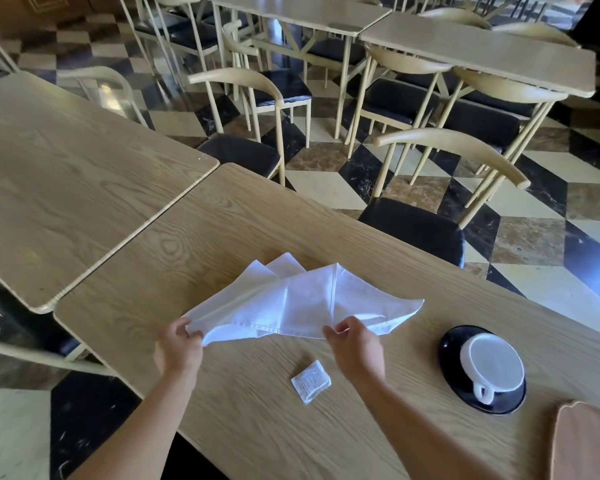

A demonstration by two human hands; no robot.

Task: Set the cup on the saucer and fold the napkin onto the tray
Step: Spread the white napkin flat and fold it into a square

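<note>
A white cloth napkin (291, 303) lies partly folded on the wooden table (243, 427), its near edge lifted. My left hand (179, 348) pinches its near left corner. My right hand (355, 344) pinches the near edge further right. A white cup (492, 363) sits on a black saucer (445, 344) at the right, its handle pointing toward me. The brown corner of a tray (586, 445) shows at the bottom right edge of the view.
A small white paper sachet (310, 381) lies on the table between my forearms. A second table (66, 168) abuts on the left. Chairs with black seats (413, 226) line the far side, over a checkered floor.
</note>
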